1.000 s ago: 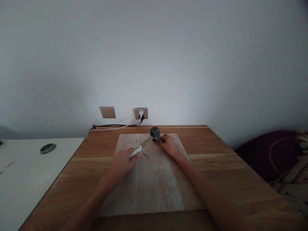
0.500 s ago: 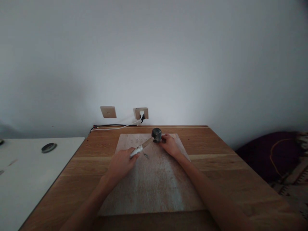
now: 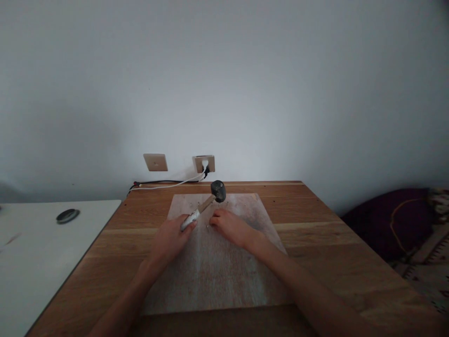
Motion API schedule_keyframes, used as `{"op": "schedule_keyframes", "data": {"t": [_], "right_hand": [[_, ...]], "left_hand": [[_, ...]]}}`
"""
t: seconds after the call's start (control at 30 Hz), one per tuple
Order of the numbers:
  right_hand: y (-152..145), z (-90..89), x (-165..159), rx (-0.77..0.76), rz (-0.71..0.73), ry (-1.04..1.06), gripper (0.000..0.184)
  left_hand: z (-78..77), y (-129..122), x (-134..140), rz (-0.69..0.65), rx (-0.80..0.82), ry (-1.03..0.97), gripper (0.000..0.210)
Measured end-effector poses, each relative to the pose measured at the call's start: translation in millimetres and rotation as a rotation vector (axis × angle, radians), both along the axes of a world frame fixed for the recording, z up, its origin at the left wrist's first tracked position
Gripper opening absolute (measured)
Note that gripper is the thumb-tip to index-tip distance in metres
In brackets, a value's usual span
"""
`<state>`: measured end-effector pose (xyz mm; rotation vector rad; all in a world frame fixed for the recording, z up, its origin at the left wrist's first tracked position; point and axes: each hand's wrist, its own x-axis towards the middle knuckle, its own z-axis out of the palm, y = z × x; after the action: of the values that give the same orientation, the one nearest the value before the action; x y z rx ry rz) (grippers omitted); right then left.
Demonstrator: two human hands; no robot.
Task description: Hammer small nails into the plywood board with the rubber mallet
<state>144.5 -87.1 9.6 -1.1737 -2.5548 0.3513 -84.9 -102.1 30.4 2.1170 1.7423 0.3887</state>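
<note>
My left hand is wrapped round the white-wrapped end of a mallet. The mallet slants up to the right, its black head raised over the far part of a worn wooden board. My right hand is low over the board, just right of the mallet's handle, with its fingers curled and pressed together. A tiny shiny metal piece shows at these fingertips; whether they grip it is hidden. Several small nails stand along the board's far side, below the mallet's head.
The board lies on a wooden table against a white wall. Behind it are a socket with plugs and cables along the table's back edge. To the left, a white table bears a dark round lid-like thing. Dark purple fabric is at right.
My right hand has moved left and nearer, from beside the mallet's head to the small metal pieces on the board. The mallet in my left hand has shifted slightly left and up.
</note>
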Motion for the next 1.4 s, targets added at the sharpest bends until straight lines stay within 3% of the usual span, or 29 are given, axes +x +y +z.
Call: {"op": "schedule_keyframes", "data": {"t": [0.13, 0.3, 0.37, 0.5, 0.7, 0.83, 0.97, 1.13, 1.4], "right_hand": [[9.5, -0.2, 28.0, 0.042, -0.058, 0.054, 0.024], [31.8, -10.9, 79.2, 0.109, -0.410, 0.378, 0.024], [38.1, -18.4, 88.8, 0.110, -0.465, 0.415, 0.023], [39.7, -28.1, 89.4, 0.103, -0.470, 0.430, 0.020], [35.8, -25.3, 83.4, 0.066, -0.462, 0.402, 0.021], [36.7, -23.0, 82.3, 0.027, -0.524, 0.420, 0.028], [35.7, -19.9, 81.5, -0.001, -0.608, 0.429, 0.035], [35.4, -15.1, 81.4, 0.059, -0.593, 0.337, 0.004], [36.9, -15.1, 83.6, 0.093, -0.584, 0.284, 0.012]], "left_hand": [[-3.0, -1.6, 0.7, 0.011, 0.003, -0.002, 0.034], [0.8, 1.2, 4.4, 0.003, 0.002, -0.011, 0.034], [3.0, 2.6, 7.0, 0.004, -0.006, 0.001, 0.035], [6.7, 3.8, 13.1, -0.009, -0.005, 0.008, 0.033], [3.1, 5.7, 18.0, -0.041, -0.002, -0.013, 0.035], [-0.8, 8.0, 21.3, -0.069, 0.023, -0.010, 0.037], [4.6, 9.2, 30.1, -0.094, 0.038, 0.007, 0.038], [12.5, 8.1, 41.3, -0.131, -0.011, 0.053, 0.032], [14.5, 5.7, 46.2, -0.144, 0.016, 0.160, 0.032]]}}
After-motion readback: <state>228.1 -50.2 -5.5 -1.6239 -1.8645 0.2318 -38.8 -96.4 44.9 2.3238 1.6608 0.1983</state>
